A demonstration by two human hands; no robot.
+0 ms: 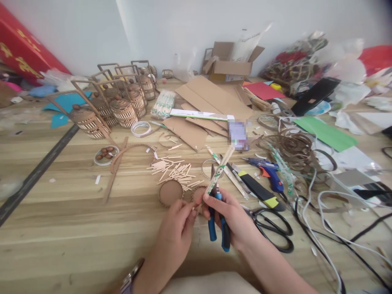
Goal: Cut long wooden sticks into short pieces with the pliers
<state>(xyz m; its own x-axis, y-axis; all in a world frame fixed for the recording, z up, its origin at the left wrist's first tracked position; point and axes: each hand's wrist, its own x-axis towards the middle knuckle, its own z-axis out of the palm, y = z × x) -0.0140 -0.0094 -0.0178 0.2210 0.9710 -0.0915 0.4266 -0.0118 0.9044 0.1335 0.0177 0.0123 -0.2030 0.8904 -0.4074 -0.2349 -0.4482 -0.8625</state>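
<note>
Head view of the table (76, 234), with things listed from left to right. Handled lanterns (124, 116) are grouped at the far left, and beads (106, 154) are contained in a small dish nearer the front. Loose sticks (176, 174) are scattered at the centre, just beyond a round cup (170, 193). The left hand (176, 228) is closed in a pinch on a pale tip (193, 208); whether this belongs to the packet cannot be told. The long packet (219, 174) is held slanting above the front of the table, between the hands, its upper end free. It is gripped by the thumb and fingers of the right hand (237, 220), in which the pliers (218, 197) are also carried, handles parted.

Steadiness is probably best gained if the packet is pressed firmly under the right thumb, close to the left pinch. The plier tips should be kept away from the left fingertips, and the handles should not be squeezed by accident.

A knife (260, 190), scissors (277, 233) and a glue gun (271, 173) are placed to the right; the scissors, near the right forearm, should be given some clearance.
</note>
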